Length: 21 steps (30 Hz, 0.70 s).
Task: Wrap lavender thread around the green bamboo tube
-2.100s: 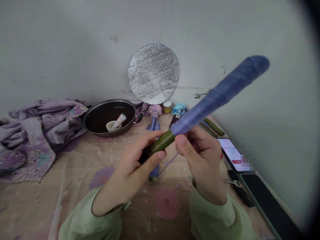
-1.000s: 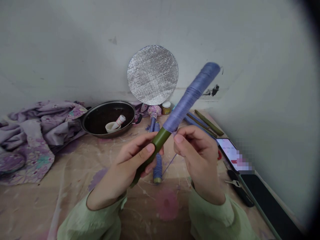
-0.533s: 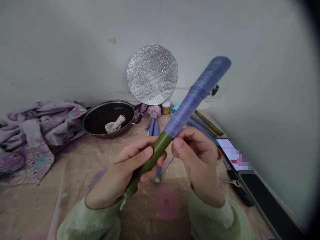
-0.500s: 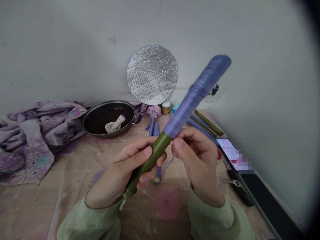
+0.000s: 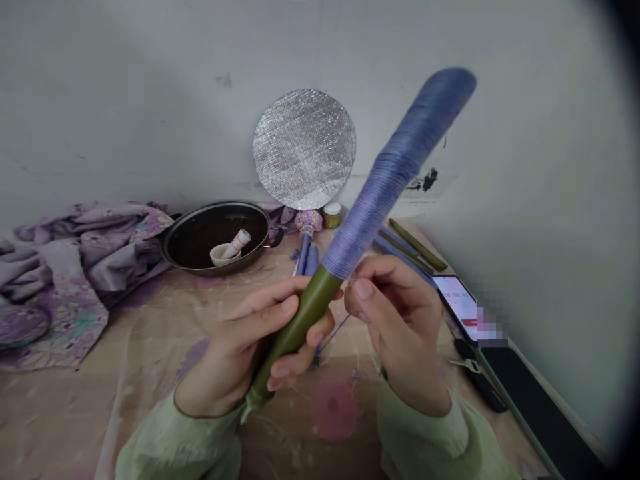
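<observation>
My left hand (image 5: 265, 333) is wrapped round the lower green part of a tube-like stick (image 5: 311, 303), which slants up to the right. Tight turns of blue-purple thread (image 5: 380, 200) cover its upper part, ending just above my left fingers. At the lower edge of that winding, my right hand (image 5: 395, 327) pinches with thumb and forefinger. A single blue strand (image 5: 334, 335) runs from near these fingers down to the left, behind my left hand. The pinched bit of thread itself is mostly hidden by the fingertips.
A black pan (image 5: 200, 263) holding a small white cup (image 5: 219, 255) stands at the back left beside floral cloth (image 5: 90, 247). A silver disc (image 5: 305, 150) leans against the wall. On the right lie green sticks (image 5: 420, 245), a lit phone (image 5: 457, 303), keys (image 5: 470, 364) and a dark device (image 5: 530, 393).
The stick has tilted a little steeper, its wound tip rising up and slightly right. My right hand has shifted slightly right, still pinching at the winding's edge.
</observation>
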Available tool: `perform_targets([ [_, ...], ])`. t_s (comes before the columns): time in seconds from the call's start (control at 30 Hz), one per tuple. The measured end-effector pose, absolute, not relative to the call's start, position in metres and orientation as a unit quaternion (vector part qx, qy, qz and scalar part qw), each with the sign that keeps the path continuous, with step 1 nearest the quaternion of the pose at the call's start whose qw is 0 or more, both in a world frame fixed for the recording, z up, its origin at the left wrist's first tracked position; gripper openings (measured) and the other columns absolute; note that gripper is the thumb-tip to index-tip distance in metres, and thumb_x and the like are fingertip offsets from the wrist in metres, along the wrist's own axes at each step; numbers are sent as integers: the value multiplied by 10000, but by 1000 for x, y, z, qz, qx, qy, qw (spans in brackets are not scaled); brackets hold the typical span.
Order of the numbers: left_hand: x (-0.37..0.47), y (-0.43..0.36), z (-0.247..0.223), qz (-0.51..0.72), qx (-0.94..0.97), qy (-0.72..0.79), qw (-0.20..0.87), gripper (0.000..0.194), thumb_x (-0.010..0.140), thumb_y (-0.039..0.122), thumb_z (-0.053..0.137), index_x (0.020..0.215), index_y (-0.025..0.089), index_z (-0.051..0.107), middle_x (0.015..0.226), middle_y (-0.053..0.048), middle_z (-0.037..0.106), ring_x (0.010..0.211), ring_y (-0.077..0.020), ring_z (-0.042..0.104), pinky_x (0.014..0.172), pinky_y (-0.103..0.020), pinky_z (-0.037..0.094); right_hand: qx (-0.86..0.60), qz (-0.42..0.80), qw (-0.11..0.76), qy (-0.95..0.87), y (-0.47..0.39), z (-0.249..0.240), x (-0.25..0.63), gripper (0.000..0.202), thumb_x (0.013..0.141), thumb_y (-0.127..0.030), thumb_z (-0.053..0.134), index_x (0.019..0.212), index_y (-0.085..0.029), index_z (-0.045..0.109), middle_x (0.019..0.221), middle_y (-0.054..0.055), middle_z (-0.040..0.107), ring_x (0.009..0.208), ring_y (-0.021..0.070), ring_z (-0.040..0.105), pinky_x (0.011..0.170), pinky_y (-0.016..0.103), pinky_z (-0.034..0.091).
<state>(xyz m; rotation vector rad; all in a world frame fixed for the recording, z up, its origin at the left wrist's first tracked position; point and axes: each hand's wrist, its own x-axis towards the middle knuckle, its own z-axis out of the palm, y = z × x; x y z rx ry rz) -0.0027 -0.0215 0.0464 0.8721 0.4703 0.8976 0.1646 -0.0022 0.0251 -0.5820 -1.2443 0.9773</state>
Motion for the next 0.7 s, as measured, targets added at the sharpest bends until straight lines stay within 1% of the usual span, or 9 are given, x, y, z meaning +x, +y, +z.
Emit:
perform_targets([
  [0.13,-2,-20,42,404,391,168,810,261,990,344,530,1096,190,713,772,8,528,415,-1,320,368,-112,298,-243,460,657,-546,-3,27,164,86,938,-189,697,859,-224,695,695,-31,665,566,94,599,500,197,486],
  [0.23,-1,-18,40,367,363,124,847,300,998,350,506,1111,179,726,720,27,474,379,10,278,332,-96,275,-226,491,644,-542,-3,28,164,79,950,-212,699,871,-218,697,713,-19,701,601,105,658,531,200,542],
  [0.33,-2,-18,40,342,334,109,872,321,1001,360,496,1100,169,735,681,42,429,356,17,239,314,-81,259,-214,495,646,-540,-3,29,163,85,946,-240,712,870,-209,689,677,-20,692,565,113,664,515,212,568],
  [0.4,-4,-17,39,321,321,95,886,313,990,368,517,1090,168,736,666,45,426,345,13,243,304,-81,268,-213,502,642,-539,-3,30,163,88,941,-269,721,880,-214,688,672,-21,696,540,116,665,504,222,583],
  [0.5,-8,-13,35,272,293,54,915,334,994,379,501,1107,171,737,637,47,428,322,-5,262,279,-92,274,-214,526,613,-549,-4,33,166,87,939,-307,726,1001,-246,721,672,-27,690,531,122,663,515,235,606],
  [0.6,-11,-6,32,190,272,-6,943,408,1019,413,437,1171,176,732,609,53,417,287,-18,250,244,-108,255,-191,551,569,-580,-5,32,171,199,983,-298,666,1169,-296,736,697,-31,676,518,106,631,546,240,617],
  [0.67,-10,-3,30,162,295,-3,942,420,1013,433,443,1163,168,734,605,50,436,282,-24,262,239,-122,263,-175,544,563,-597,-5,29,174,236,1008,-278,626,1216,-306,735,708,-29,669,508,95,601,525,225,586],
  [0.7,-9,-2,30,177,321,18,930,411,1002,442,464,1129,162,737,607,43,461,290,-29,288,249,-131,282,-178,531,571,-601,-4,27,175,231,1005,-278,632,1207,-298,741,692,-31,655,509,94,587,502,214,557],
])
